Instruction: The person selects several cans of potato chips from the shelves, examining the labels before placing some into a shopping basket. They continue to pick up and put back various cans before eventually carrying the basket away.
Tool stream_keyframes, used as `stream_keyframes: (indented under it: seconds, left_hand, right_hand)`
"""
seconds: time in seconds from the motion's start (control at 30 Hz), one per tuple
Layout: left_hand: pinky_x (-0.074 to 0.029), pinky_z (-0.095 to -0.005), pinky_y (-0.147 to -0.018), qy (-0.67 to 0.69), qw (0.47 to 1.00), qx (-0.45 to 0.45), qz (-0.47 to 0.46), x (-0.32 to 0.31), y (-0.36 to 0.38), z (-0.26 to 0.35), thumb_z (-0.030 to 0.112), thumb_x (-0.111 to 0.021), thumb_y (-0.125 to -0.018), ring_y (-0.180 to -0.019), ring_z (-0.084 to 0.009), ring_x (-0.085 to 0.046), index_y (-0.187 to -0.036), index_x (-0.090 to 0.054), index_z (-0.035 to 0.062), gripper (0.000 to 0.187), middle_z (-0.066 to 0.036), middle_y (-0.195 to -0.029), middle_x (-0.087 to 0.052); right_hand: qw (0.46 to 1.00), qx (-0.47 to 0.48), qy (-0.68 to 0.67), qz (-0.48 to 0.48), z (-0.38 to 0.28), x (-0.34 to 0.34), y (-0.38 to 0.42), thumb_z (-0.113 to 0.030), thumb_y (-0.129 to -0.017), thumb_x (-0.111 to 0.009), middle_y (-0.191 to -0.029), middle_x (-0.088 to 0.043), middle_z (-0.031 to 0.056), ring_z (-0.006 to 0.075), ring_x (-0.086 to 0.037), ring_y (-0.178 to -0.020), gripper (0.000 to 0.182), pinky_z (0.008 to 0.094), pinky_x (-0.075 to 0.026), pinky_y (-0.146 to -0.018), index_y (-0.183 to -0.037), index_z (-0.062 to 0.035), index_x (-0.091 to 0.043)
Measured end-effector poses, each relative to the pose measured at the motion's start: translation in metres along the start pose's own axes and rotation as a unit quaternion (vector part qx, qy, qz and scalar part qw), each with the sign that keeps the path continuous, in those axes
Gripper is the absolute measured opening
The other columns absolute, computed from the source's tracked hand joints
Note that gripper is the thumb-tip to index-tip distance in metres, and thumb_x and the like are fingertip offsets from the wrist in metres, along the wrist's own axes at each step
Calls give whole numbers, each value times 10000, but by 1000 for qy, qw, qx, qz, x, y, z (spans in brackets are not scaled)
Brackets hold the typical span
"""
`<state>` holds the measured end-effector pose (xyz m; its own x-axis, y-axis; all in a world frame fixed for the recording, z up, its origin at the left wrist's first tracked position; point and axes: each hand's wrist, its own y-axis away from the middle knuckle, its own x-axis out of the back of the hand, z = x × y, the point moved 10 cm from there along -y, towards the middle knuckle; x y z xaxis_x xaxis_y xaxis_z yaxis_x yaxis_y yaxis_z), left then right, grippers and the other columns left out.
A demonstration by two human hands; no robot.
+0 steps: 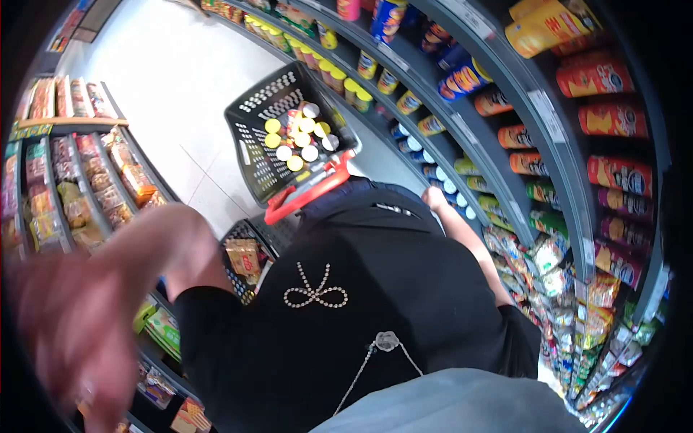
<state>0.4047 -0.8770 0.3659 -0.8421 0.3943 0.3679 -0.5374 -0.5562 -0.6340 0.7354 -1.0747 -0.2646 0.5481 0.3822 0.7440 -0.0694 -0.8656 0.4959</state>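
Shelves (577, 144) of cans curve down the right of the frame. At upper centre, a black basket (256, 137) holds cans. The blurred left hand (79, 310), lower left, hangs open, empty. The right hand (434, 196) reaches the shelf cans at centre right; I cannot tell its grip.

pale tiled floor (180, 79) between dark shelves (498, 137) stocked with snack cans

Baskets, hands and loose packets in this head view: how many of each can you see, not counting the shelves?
Baskets: 2, the basket with a red handle and the lower basket
Hands: 2, the left hand and the right hand
Packet in the lower basket: 1
Total: 5
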Motion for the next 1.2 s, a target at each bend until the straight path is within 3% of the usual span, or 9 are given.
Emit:
stream_keyframes:
  seconds: [0.1, 0.3, 0.4, 0.5, 0.67, 0.83, 0.93, 1.1, 1.2]
  left_hand:
    - [-422, -359, -865, 167, 982, -68, -53, -9, -23, 18, 207, -485, -874, -990, -239, -535, -1057, -542, 3, 280, -151, -1027, -576]
    - [-408, -371, -877, 356, 925, -16, -128, -67, -43, -30, 206, -467, -880, -998, -247, -521, -1060, -539, -3, 285, -153, -1033, -566]
    - [-402, -377, -882, 398, 907, 21, -135, -92, -47, -53, 205, -458, -883, -1002, -250, -514, -1062, -538, -5, 288, -154, -1037, -561]
    - [-395, -383, -888, 432, 891, 41, -137, -107, -50, -71, 205, -448, -886, -1006, -254, -507, -1064, -537, -8, 291, -155, -1040, -557]
    - [-384, -393, -898, 471, 869, 58, -141, -122, -57, -86, 204, -433, -892, -1012, -260, -496, -1066, -535, -13, 297, -156, -1046, -549]
    - [-373, -403, -908, 501, 850, 63, -147, -131, -67, -92, 203, -418, -897, -1019, -266, -485, -1069, -533, -17, 303, -158, -1051, -541]
    - [-366, -410, -914, 513, 843, 62, -147, -135, -69, -93, 202, -408, -900, -1023, -269, -478, -1071, -532, -20, 307, -159, -1055, -536]
    - [-355, -420, -923, 534, 832, 63, -140, -133, -73, -90, 202, -393, -905, -1030, -275, -467, -1073, -530, -25, 314, -160, -1060, -528]
    - [-349, -426, -929, 548, 823, 67, -133, -132, -78, -87, 201, -384, -908, -1034, -279, -460, -1075, -529, -28, 318, -161, -1064, -523]
  right_hand:
    - [1000, 0, 10, -27, 19, -14, -6, -184, -618, -559, -631, -573, 211, 379, -578, -620, 164, 433, -473, -595, -598, -31, -615]
    - [998, -12, 30, -53, 9, -17, 1, -148, -593, -558, -669, -574, 208, 371, -576, -654, 121, 406, -455, -587, -610, -43, -616]
    - [998, -30, -8, -57, 8, -16, 8, -120, -587, -561, -694, -603, 189, 356, -593, -677, 108, 387, -474, -606, -634, -57, -635]
    - [992, -40, 81, -92, 12, -27, 10, -115, -589, -573, -731, -620, 175, 343, -610, -708, 125, 400, -493, -640, -671, -93, -665]
    - [990, -131, 2, -42, 17, -16, 25, -289, -734, -592, -835, -634, 191, 349, -611, -825, 252, 402, -483, -776, -742, -52, -676]
    - [979, -195, -34, -53, 9, -2, 34, -335, -752, -618, -882, -635, 185, 345, -602, -871, 296, 404, -476, -795, -804, -47, -663]
    - [980, -189, -28, -55, 11, -8, 33, -313, -736, -633, -878, -639, 179, 343, -603, -874, 270, 400, -477, -792, -811, -55, -664]
    - [980, -192, -32, -49, 13, -8, 37, -118, -618, -618, -817, -652, 160, 321, -626, -819, 142, 394, -497, -749, -747, -89, -669]
    - [973, -220, -44, -47, 20, -13, 44, -127, -616, -622, -808, -651, 164, 318, -633, -801, 124, 393, -506, -727, -721, -88, -676]
